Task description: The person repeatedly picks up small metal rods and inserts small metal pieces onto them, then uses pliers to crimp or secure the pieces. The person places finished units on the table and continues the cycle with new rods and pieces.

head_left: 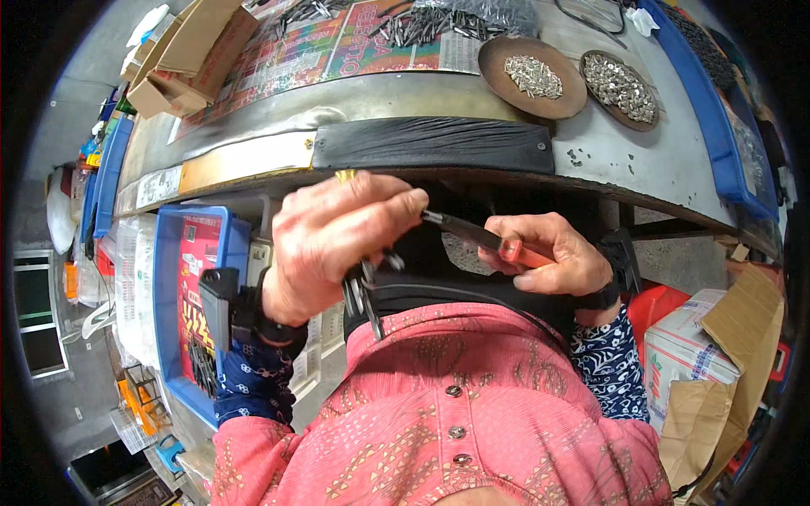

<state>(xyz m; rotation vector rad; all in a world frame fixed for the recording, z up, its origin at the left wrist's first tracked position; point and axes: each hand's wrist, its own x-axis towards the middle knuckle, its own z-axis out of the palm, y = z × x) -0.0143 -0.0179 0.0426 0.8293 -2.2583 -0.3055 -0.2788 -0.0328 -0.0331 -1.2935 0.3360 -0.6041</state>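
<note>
My left hand point(333, 240) is closed, with several slender dark metal parts point(363, 295) sticking out below the curled fingers. Its thumb and forefinger pinch together at the tip of a long black piece point(460, 229); whether they grip that tip or something small is hidden. My right hand point(557, 253) is wrapped around an orange handle point(521, 253), in line with the black piece. The exact kind of this tool cannot be made out. Both hands are in front of my body, just off the near edge of the workbench point(405, 94).
On the bench lie a brown dish point(498, 93) of small silver pins, a bowl point(620, 118) of small metal bits and a pile of dark parts point(430, 29). A blue bin point(169, 295) stands at left, cardboard boxes point(190, 59) at far left, and an opened carton point(700, 337) at right.
</note>
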